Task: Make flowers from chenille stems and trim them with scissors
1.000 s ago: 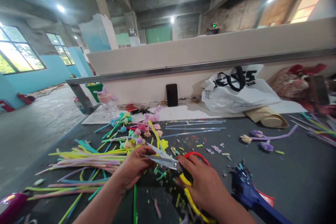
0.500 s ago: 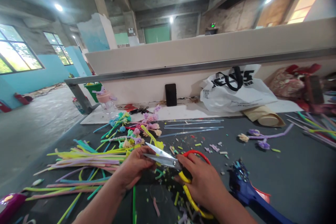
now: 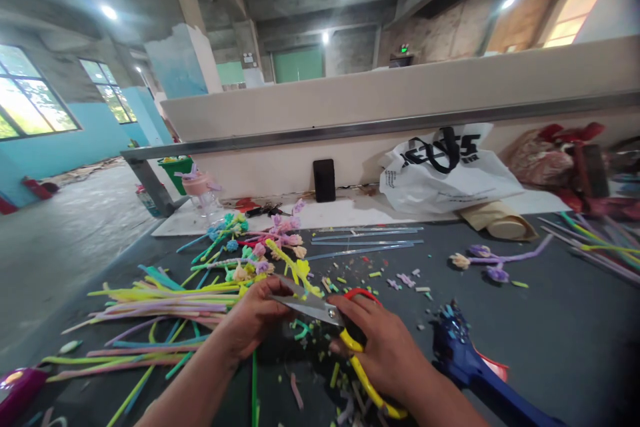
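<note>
My right hand (image 3: pixel 375 340) is wrapped round a pair of scissors (image 3: pixel 320 311) with one red and one yellow handle. The blades point left, slightly apart, towards my left fingertips. My left hand (image 3: pixel 255 320) is closed in a pinch on a yellow fuzzy pipe cleaner flower (image 3: pixel 301 271). Its stem slants up and away, and its petals lie right by the upper blade. Whether the blades touch the flower is hard to see, as fingers cover part of it. Small cut bits of pipe cleaner (image 3: pixel 335 373) are scattered under and around both hands.
Loose pipe cleaners (image 3: pixel 170 300) lie in a bundle at left, with finished flowers (image 3: pixel 240 247) behind. A blue tool (image 3: pixel 475 360) lies near my right forearm. Purple flowers (image 3: pixel 495 260), clear glue sticks (image 3: pixel 370 240), a phone (image 3: pixel 325 180) and a white bag (image 3: pixel 445 170) stand or lie farther back.
The scissor handles have drawn closer together and the blade gap has narrowed. The yellow flower's petals show more clearly above the blades. My left hand stays in nearly the same place.
</note>
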`<state>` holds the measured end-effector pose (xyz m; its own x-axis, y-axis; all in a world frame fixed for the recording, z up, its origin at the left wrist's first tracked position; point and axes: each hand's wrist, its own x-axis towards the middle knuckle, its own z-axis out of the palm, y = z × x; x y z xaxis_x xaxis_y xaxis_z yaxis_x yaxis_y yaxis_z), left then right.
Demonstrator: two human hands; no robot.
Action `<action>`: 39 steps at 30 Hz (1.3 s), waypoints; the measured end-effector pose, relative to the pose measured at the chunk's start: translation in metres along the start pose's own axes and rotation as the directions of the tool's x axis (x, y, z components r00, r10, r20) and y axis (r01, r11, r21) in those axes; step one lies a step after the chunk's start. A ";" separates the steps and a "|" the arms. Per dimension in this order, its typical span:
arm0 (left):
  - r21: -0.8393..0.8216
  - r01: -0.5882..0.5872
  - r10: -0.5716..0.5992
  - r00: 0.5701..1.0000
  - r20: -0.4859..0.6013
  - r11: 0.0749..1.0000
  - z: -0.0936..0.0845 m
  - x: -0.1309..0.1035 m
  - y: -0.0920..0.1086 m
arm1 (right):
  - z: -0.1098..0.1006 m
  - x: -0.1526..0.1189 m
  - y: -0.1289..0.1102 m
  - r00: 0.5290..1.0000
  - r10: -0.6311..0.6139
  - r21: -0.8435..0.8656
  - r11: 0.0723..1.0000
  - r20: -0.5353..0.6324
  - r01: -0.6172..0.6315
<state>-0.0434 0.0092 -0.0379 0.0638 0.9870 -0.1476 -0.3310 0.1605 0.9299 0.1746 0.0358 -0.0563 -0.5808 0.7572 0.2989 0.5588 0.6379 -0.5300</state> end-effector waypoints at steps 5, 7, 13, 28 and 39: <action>-0.052 0.020 -0.019 0.999 0.029 0.998 0.001 0.001 0.000 | 0.005 0.000 0.007 0.982 0.128 0.512 0.858 -0.137 -0.040; -0.052 0.027 -0.023 0.998 0.066 0.998 0.001 0.001 -0.002 | 0.005 0.001 0.009 0.969 0.213 0.654 0.752 -0.122 -0.083; -0.076 0.019 -0.007 0.988 0.156 0.997 0.005 -0.003 -0.007 | 0.000 0.005 0.009 0.938 0.340 0.853 0.508 -0.069 -0.122; -0.116 0.025 0.001 0.976 0.217 0.993 0.016 -0.006 -0.021 | -0.006 0.002 -0.008 0.939 0.342 0.912 0.371 0.044 -0.177; -0.097 0.014 0.000 0.990 0.140 0.995 0.025 -0.009 -0.026 | 0.000 -0.002 -0.010 0.978 0.207 0.897 0.425 0.036 -0.123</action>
<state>-0.0116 -0.0045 -0.0521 0.1953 0.9757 -0.0990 -0.4202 0.1745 0.8905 0.1703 0.0283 -0.0515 -0.4737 0.8671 0.1539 -0.2219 0.0516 -0.9737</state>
